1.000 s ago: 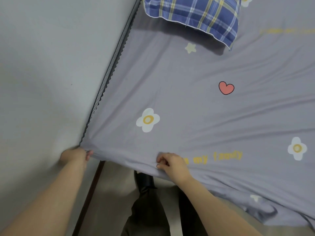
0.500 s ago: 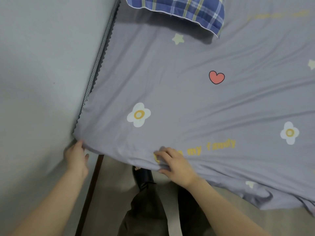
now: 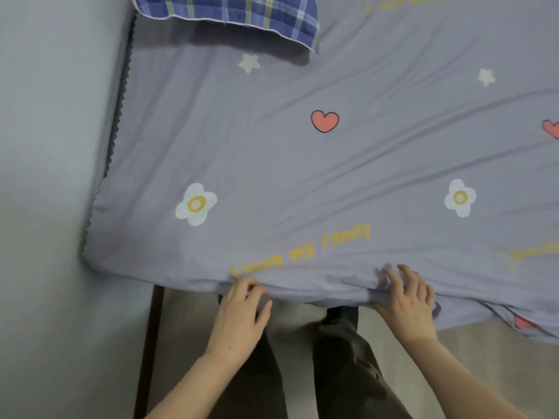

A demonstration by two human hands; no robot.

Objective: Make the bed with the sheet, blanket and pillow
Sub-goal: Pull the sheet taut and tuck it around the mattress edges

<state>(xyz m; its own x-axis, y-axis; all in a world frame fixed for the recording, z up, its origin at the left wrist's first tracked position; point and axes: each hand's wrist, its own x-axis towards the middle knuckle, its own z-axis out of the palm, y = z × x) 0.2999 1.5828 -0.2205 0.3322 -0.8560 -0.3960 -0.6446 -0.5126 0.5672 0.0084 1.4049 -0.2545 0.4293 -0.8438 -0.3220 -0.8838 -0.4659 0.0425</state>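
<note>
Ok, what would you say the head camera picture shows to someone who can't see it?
The left hand and right hand touch the near edge of a lilac sheet with flowers, hearts and stars, spread over a mattress beside a wall. A blue plaid pillow lies at the far end.

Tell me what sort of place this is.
Probably a bedroom: a mattress under a printed grey sheet, a plaid pillow at its head, set against a plain wall.
</note>
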